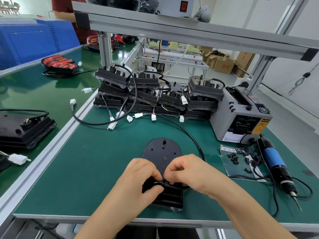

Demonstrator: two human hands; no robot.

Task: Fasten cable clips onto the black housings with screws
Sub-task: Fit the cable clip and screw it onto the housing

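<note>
A black housing is lying flat near the front edge of the green table, its rounded end pointing towards the back. Both hands are working over its near end: the left hand is closing its grip, thumb against curled fingers, on the black cable where it crosses the housing, and the right hand is pinching the same cable just beside it. Whether a clip is sitting between the fingertips cannot be told. A stack of housings is standing along the back edge. Towards the right edge, small screws and clips are lying on a sheet, with an electric screwdriver resting just beside them.
</note>
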